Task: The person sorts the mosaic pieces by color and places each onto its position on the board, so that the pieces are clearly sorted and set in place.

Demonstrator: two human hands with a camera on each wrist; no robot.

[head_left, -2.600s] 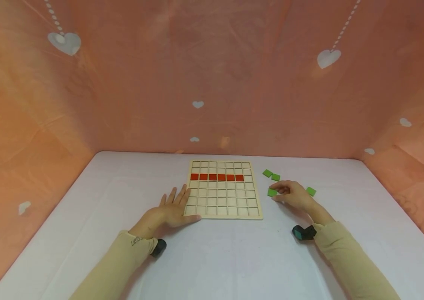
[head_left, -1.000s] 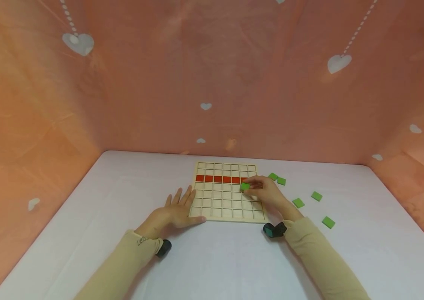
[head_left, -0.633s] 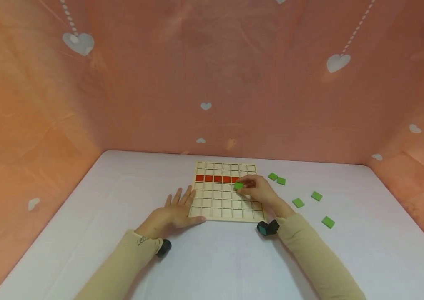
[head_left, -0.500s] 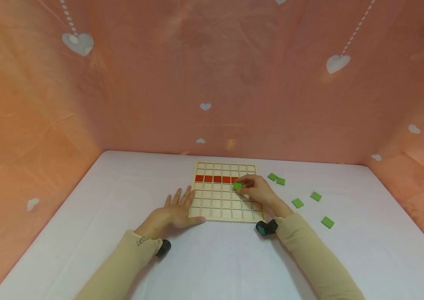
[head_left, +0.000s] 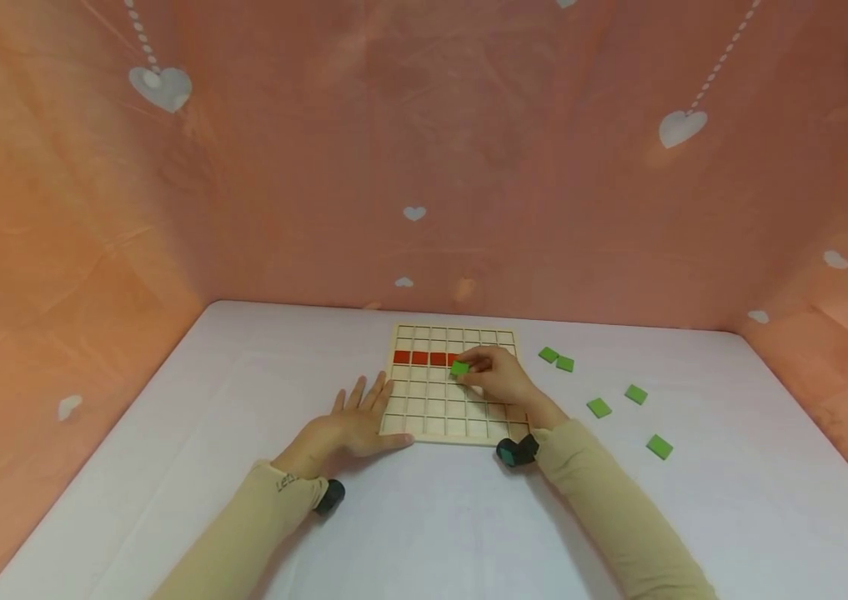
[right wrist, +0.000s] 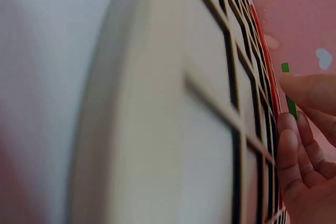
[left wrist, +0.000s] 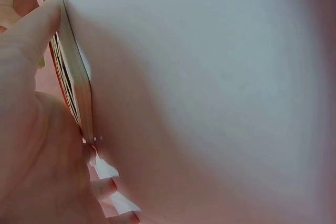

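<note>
A thin green square tile (head_left: 459, 368), pinched in the right hand (head_left: 500, 377), is over the pale wooden grid board (head_left: 435, 407), just toward the white counter's (head_left: 424, 521) near edge from the red square tiles (head_left: 419, 358), while the left hand (head_left: 348, 425), fingers spread, touches the board's left side.

Red tiles (head_left: 419, 358) – partly behind right hand (head_left: 500, 375)

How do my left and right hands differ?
Your left hand is spread; your right hand is curled. The left hand rests at the board's near left corner; the right hand pinches a green tile over the board. Both come out of beige sleeves.
</note>
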